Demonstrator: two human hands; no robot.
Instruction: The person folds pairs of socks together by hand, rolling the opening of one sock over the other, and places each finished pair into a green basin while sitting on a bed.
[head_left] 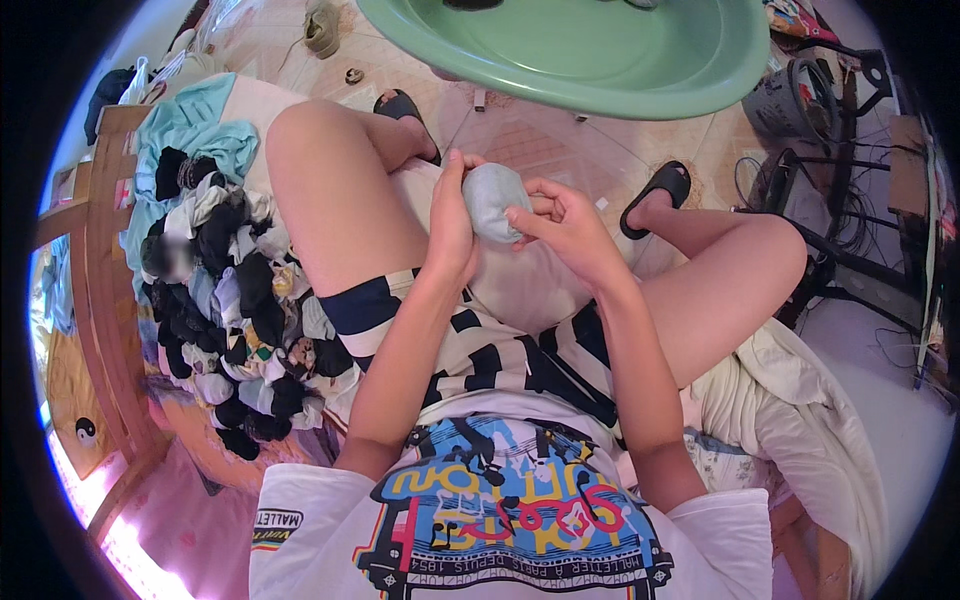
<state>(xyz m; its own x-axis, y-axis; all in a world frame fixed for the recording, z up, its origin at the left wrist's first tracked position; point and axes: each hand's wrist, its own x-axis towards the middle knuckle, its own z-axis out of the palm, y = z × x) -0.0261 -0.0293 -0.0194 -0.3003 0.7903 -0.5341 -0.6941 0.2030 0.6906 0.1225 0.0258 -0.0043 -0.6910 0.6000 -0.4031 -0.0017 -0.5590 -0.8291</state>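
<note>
Between my knees, both hands hold a pale grey-blue rolled sock bundle [494, 203], rounded and compact. My left hand [455, 215] cups its left side, with the fingers partly hidden behind it. On the other side, my right hand [567, 225] grips the lower right edge, thumb pressed on the front and fingers curled next to it. Beside my left thigh lies a big heap of socks [240, 300], black, white, grey and patterned, many of them balled up.
A large green basin [590, 75] stands ahead on the tiled floor. Light-blue cloth [205, 125] lies above the heap, near a wooden frame [100, 300]. To the right are a grey bucket [790, 105], a black metal rack [850, 250] with cables, and cream bedding [790, 420].
</note>
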